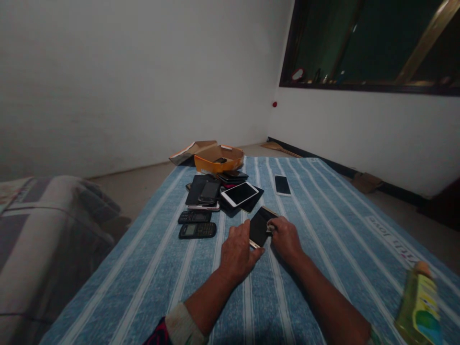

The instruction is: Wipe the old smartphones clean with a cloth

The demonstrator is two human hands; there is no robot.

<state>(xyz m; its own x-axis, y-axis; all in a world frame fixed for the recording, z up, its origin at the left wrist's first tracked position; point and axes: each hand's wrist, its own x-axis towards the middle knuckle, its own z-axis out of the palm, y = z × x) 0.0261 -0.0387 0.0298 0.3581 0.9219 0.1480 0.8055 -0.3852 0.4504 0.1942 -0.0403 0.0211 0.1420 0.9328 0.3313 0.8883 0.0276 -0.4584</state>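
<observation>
While a yellow-green bottle (419,306) is nearer than the dark-screened phone (258,230) and to its right, that phone lies between the left hand (236,252), gripping its edge, and the right hand (286,239), pinching a pale wad (270,227) at its screen. Left of it are two keypad phones (197,230), beyond it a phone pile (210,190), then an orange box (210,166), on striped blue cloth (323,230) before a pale wall (143,81).

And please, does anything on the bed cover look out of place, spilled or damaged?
Nothing looks spilled. The pile of phones is untidy: a white phone lies askew on top. Another white phone lies apart, to the right. Whether the held phone has cracks, I cannot tell.
</observation>
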